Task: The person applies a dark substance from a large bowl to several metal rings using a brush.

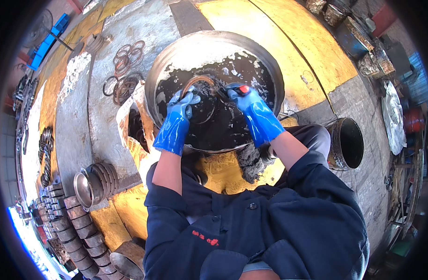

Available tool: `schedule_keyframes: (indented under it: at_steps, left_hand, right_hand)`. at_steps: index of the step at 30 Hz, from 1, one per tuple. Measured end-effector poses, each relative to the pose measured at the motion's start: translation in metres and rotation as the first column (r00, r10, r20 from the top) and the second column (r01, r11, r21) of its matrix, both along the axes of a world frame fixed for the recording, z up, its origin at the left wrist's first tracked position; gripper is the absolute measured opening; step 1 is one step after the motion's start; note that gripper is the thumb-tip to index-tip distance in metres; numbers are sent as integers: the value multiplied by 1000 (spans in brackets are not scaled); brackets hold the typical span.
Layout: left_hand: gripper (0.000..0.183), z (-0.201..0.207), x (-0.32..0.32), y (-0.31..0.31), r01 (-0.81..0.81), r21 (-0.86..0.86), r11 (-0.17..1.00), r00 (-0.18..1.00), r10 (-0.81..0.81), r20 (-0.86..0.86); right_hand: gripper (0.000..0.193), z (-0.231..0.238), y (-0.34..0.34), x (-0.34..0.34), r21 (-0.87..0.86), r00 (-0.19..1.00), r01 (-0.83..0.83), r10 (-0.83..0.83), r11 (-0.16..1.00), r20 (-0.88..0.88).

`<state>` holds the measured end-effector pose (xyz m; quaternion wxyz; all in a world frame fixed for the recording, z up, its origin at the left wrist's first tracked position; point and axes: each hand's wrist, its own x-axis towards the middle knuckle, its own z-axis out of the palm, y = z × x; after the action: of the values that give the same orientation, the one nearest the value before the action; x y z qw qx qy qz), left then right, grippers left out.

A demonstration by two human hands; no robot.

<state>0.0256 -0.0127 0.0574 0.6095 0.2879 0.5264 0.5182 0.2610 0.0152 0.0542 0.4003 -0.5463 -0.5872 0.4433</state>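
Observation:
A wide round metal basin (154,77) in front of me holds dark liquid with pale foam along its far side. My left hand (187,101), in a blue rubber glove, is closed on the near left side of a brownish metal ring (198,80), which is tilted over the liquid. My right hand (247,98), gloved alike, grips a red-handled tool (243,89) that looks like a brush. Its dark head meets the right side of the ring. The lower part of the ring is hard to make out against the liquid.
Several loose rings (125,60) lie left of the basin, beside a torn sack (130,116). Flanged metal parts (85,189) and stacked rings (78,224) stand lower left. A black bucket (347,143) is at the right; a dark rag (251,163) lies below the basin.

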Motion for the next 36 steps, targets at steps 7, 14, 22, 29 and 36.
schedule_keyframes:
  at_steps: [7, 14, 22, 29, 36]
  left_hand:
    - [29, -16, 14, 14, 9, 110, 994, 1000, -11, 13]
    - [25, -7, 28, 3, 73, 69, 995, 995, -67, -72]
    - [29, 7, 22, -5, 125, 111, 986, 989, -115, -96]
    - [27, -1, 37, 3, 111, 143, 983, 994, -107, -31]
    - [26, 7, 15, -9, 159, 107, 981, 980, -144, -139]
  right_hand:
    - [20, -65, -22, 13, -341, 985, -33, -27, 939, -169]
    - [23, -14, -40, 5, -285, 954, -186, 104, 940, -280]
    - [24, -6, -13, -5, 311, 696, -352, 25, 883, 717]
    - [21, -55, -16, -2, -395, 992, -119, 90, 911, -92]
    - [30, 3, -33, -15, -414, 908, -196, 5, 889, -420]
